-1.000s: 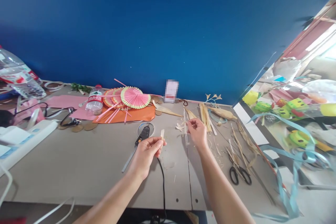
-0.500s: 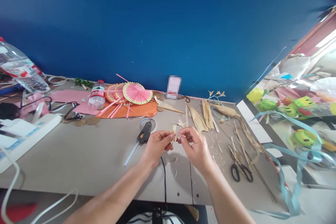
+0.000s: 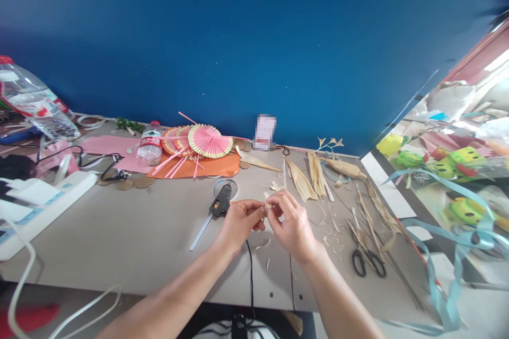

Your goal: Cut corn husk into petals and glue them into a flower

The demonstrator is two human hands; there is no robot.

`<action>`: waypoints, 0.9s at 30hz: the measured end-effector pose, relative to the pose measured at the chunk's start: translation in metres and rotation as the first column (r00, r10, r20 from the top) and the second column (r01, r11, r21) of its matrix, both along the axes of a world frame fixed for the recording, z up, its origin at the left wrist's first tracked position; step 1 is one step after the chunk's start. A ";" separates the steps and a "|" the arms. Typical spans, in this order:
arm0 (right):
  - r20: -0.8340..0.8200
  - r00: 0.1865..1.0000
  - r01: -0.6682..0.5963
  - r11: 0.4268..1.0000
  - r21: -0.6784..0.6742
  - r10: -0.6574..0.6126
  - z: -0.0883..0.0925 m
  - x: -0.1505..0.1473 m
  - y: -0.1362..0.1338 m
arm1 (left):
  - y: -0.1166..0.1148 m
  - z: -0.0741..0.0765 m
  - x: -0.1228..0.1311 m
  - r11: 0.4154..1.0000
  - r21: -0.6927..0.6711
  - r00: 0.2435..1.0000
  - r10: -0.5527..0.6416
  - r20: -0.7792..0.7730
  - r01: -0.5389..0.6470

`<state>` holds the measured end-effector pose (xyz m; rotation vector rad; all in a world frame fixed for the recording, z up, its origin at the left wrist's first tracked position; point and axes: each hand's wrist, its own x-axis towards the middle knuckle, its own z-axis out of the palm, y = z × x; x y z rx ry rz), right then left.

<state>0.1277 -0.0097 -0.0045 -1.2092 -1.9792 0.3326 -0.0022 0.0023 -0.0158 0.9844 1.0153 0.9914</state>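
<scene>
In the head view my left hand (image 3: 243, 221) pinches a small pale piece of dried husk (image 3: 267, 204) between thumb and fingertips. My right hand (image 3: 289, 223) meets it from the other side, thumb and fingers closed on the same piece; most of it is hidden behind the fingertips. Just left of my left hand lies a black glue gun (image 3: 221, 199) with a glue stick jutting from its back. Dried corn husks (image 3: 301, 179) lie beyond my right hand, and husk scraps (image 3: 331, 241) are scattered beside it. Scissors with black handles (image 3: 368, 262) rest further right.
Folded paper fans (image 3: 209, 141) lie on orange paper (image 3: 222, 167) at the back, beside a small water bottle (image 3: 150, 144). A white power strip (image 3: 75, 190) sits at the left. Light blue ribbon (image 3: 457, 259) trails over the right edge. A blue wall (image 3: 254, 53) closes the back.
My right hand has moved slightly left, closing up to my left fingertips, so the husk piece is now more covered. The whole view has shifted a little.
</scene>
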 end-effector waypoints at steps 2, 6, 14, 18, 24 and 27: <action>-0.003 1.000 0.004 1.000 0.012 -0.004 -0.003 0.000 0.001 | 0.000 0.000 0.000 1.000 -0.004 1.000 -0.007 0.007 0.007; -0.013 1.000 0.022 0.999 0.050 -0.021 -0.010 -0.001 0.002 | -0.002 -0.001 -0.001 0.999 -0.007 0.999 -0.031 0.034 0.031; -0.042 0.997 0.069 0.995 0.070 -0.066 -0.012 -0.002 0.000 | -0.005 -0.003 -0.006 0.997 0.008 0.992 -0.082 0.099 0.082; -0.068 0.996 0.066 0.994 0.091 -0.060 -0.012 -0.002 -0.002 | -0.005 -0.004 -0.008 0.994 0.026 0.985 -0.110 0.132 0.107; -0.170 0.984 0.072 0.994 0.086 -0.057 -0.012 -0.006 -0.008 | -0.006 -0.001 -0.010 0.995 0.093 0.999 -0.026 0.031 0.023; -0.228 0.969 0.089 0.996 -0.017 -0.091 -0.012 -0.008 -0.011 | -0.006 0.001 -0.010 0.991 0.131 0.999 0.037 -0.011 -0.035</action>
